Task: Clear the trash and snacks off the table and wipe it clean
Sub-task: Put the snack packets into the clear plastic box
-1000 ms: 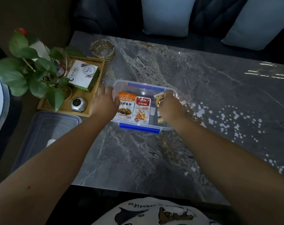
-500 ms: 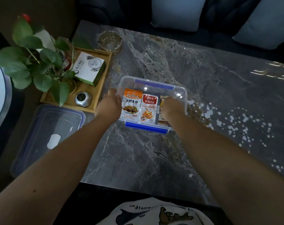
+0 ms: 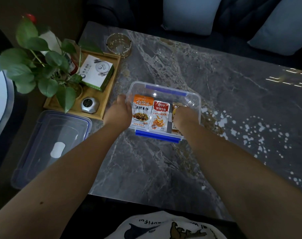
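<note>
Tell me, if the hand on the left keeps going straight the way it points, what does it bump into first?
The left hand points away from the person, along the left wall of the clear plastic box with blue clips. Straight on, it would probably meet the round glass ashtray near the table's far edge, though depth is hard to judge.

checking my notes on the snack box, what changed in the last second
The right hand went from the box's right rim down inside the clear box, onto the brown packet. The left hand kept its grip on the left wall. The orange packet, red packet, lid and white spills look unchanged.
</note>
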The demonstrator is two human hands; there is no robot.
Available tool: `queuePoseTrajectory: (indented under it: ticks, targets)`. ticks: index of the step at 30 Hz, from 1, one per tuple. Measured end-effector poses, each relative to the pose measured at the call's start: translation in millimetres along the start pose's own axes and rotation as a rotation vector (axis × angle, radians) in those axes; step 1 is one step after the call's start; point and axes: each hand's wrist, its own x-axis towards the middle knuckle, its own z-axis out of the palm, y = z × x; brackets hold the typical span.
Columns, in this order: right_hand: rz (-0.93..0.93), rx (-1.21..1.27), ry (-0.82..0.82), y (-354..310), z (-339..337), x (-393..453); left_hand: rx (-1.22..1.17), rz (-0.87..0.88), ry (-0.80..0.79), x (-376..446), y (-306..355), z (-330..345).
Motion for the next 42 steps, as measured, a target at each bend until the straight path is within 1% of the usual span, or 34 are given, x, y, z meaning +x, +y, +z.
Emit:
queuePoseTrajectory:
  ticks: [6,9,12,15,19,23,25,26,27,29,31,33,37,39,42]
  targets:
    - [-0.017,0.007,-0.010,0.7,-5.1,-2.1,0.014,-0.011,-0.016,1.4,0.7,-0.6]
    - [-0.037,0.120,0.006,0.7,-11.2,-7.1,0.015,-0.005,-0.016,1.9,0.3,-1.0]
    - [-0.145,0.326,0.096,1.6,-20.1,-18.6,0.005,-0.013,-0.021,4.8,-1.9,-3.7]
    - [-0.262,0.421,0.199,12.1,-32.8,-36.5,0.005,0.000,-0.021,6.9,-6.9,-7.4]
    - [-0.249,0.478,0.253,39.7,-44.8,-58.0,0.029,-0.012,-0.030,7.9,-14.7,-12.6]
    - [-0.209,0.558,0.282,74.1,-47.3,-74.7,0.080,-0.038,-0.069,3.4,-5.7,-23.3]
    - [-0.222,0.554,0.329,92.6,-46.8,-83.3,0.126,-0.027,-0.012,-2.7,10.0,-31.5]
    - [-0.236,0.534,0.358,102.5,-46.2,-87.2,0.139,0.013,0.037,-7.0,22.1,-34.3]
    - [-0.251,0.494,0.379,112.9,-45.5,-90.9,0.142,0.088,0.081,-12.8,37.2,-35.7]
    - [-0.280,0.380,0.398,134.9,-43.6,-99.1,0.148,0.320,0.116,-28.6,73.0,-32.5]
    - [-0.285,0.269,0.415,156.7,-41.9,-107.6,0.177,0.560,0.091,-47.0,110.5,-20.3]
    - [-0.250,0.199,0.432,177.5,-39.3,-117.2,0.209,0.730,0.028,-66.7,145.7,-2.8]
    - [-0.172,0.133,0.403,219.1,-34.1,-136.6,0.315,0.898,-0.128,-99.8,201.1,35.2]
    - [-0.124,0.138,0.417,240.8,-32.1,-148.0,0.366,0.950,-0.196,-111.9,221.9,54.0]
    - [-0.076,0.153,0.455,274.6,-28.1,-164.1,0.382,1.026,-0.265,-125.8,250.4,77.6]
